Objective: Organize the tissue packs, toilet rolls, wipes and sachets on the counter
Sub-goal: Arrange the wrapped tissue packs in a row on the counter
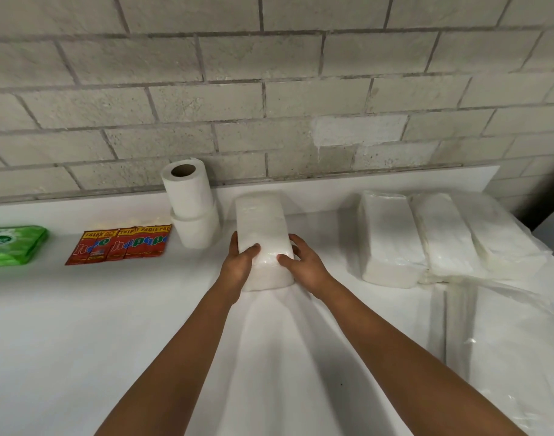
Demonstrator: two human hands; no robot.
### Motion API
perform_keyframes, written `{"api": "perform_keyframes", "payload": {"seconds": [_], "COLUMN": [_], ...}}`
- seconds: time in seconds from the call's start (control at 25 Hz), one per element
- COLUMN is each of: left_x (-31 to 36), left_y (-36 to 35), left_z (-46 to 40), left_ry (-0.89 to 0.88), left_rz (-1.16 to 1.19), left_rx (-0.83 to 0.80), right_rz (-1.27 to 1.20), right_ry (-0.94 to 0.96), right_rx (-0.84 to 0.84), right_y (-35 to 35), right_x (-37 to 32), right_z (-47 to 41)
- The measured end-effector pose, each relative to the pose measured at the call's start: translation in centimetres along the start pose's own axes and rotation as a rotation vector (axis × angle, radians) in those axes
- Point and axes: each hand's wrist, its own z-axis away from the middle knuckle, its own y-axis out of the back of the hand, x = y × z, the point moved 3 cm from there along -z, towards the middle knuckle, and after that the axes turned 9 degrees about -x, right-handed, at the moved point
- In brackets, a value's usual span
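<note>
Holding a white tissue pack [263, 234] on the counter [80, 309] | left hand [239, 262] grips its left side | right hand [304, 259] grips its right side | two stacked toilet rolls [190, 206] stand just beside it

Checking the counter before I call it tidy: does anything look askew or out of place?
Mostly neat. The two toilet rolls are stacked, but the top one leans and sits off-centre. Loose clear plastic wrap sprawls from the three tissue packs at right. Both hands, left hand and right hand, hold another tissue pack.
</note>
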Motion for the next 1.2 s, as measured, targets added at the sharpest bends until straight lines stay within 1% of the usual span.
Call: {"api": "perform_keyframes", "payload": {"seconds": [0.24,0.52,0.6,0.64,0.76,0.84,0.92,0.96,1.0,1.08,1.12,1.2], "left_x": [0.6,0.7,1.0,1.2,2.1,3.5,5.1,5.7,6.1,6.2,5.9,4.8], "left_y": [0.4,0.4,0.3,0.3,0.0,-0.9,-2.7,-3.9,-5.3,-7.7,-9.0,-11.5], "left_z": [-1.5,-1.9,-1.8,-1.7,-0.8,0.5,1.9,2.3,2.7,2.7,2.3,1.2], "left_ry": [-0.040,-0.039,-0.004,0.026,0.085,0.008,-0.210,-0.328,-0.418,-0.496,-0.485,-0.362], "left_rz": [0.016,-0.029,-0.095,-0.145,-0.352,-0.571,-0.774,-0.807,-0.802,-0.703,-0.636,-0.566], "left_rx": [-0.035,0.024,0.064,0.102,0.267,0.426,0.559,0.582,0.568,0.446,0.342,0.109], "right_rz": [0.043,0.055,0.088,0.118,0.120,0.124,0.179,0.218,0.258,0.359,0.431,0.555], "right_ry": [-0.004,-0.043,-0.065,-0.084,-0.082,-0.017,0.054,0.087,0.115,0.111,0.062,-0.113], "right_rx": [0.018,-0.022,-0.023,0.008,0.165,0.260,0.367,0.428,0.494,0.631,0.700,0.791], "right_y": [-0.5,-0.4,-0.3,-0.2,1.0,2.5,4.6,5.7,6.9,9.3,10.6,13.1], "right_x": [0.0,0.0,-0.3,-0.4,-1.1,-2.0,-2.8,-3.3,-3.6,-3.7,-3.5,-2.6], "right_z": [-1.5,-1.9,-1.7,-1.5,-0.4,0.7,1.9,2.5,3.3,4.7,5.4,6.7]}}
